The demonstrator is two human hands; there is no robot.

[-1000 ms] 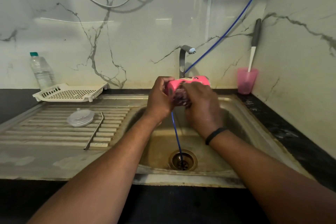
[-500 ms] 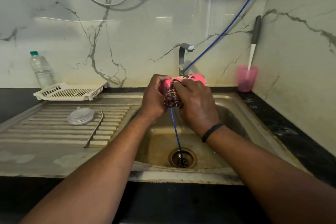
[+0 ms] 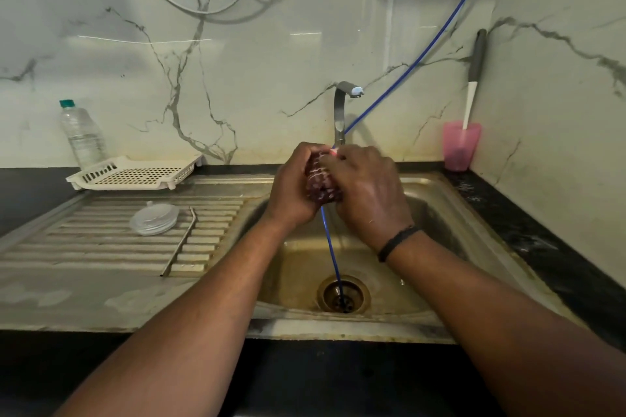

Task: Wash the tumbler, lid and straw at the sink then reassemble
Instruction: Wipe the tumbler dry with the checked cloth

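Steel sink [image 3: 450,213] fills most of the view, with its ribbed draining board [image 3: 101,240] off to the left and the tap [image 3: 340,112] at the back. Both hands are up over the basin, right under the tap: left hand [image 3: 291,186] curled around the left side of a dark reddish scrubber [image 3: 320,181], right hand [image 3: 369,189] wrapped over it from the right, fingers bent and close together. Only a sliver of the pink tumbler [image 3: 334,152] peeks out on top, so it's pretty much buried in that grip. The clear lid [image 3: 154,218] sits flat on the draining board, the metal straw [image 3: 179,240] lying just beside it.
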